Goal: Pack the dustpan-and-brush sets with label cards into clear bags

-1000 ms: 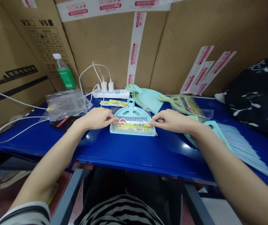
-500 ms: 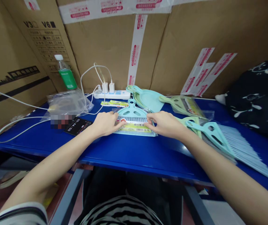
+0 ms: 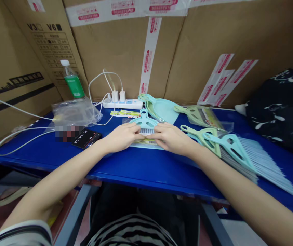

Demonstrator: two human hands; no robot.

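Observation:
A teal mini dustpan-and-brush set in a clear plastic bag (image 3: 144, 123) lies flat on the blue table (image 3: 136, 167). My left hand (image 3: 122, 137) rests on the bag's left half, fingers stretched flat over it. My right hand (image 3: 170, 137) lies on its right half, fingers flat too. The fingertips of both hands nearly meet at the middle of the bag. Most of the label is hidden under my hands.
Loose teal and green brushes (image 3: 228, 145) lie to the right, more dustpans (image 3: 161, 107) and a bagged green set (image 3: 202, 115) behind. A pile of clear bags (image 3: 74, 111), a timer (image 3: 87, 138), a bottle (image 3: 71, 82), a power strip (image 3: 123, 102) and cardboard boxes stand at left and back.
Both hands slid inward from the bag's outer edges over its surface until the fingertips almost touch at the centre. The timer at left came into view.

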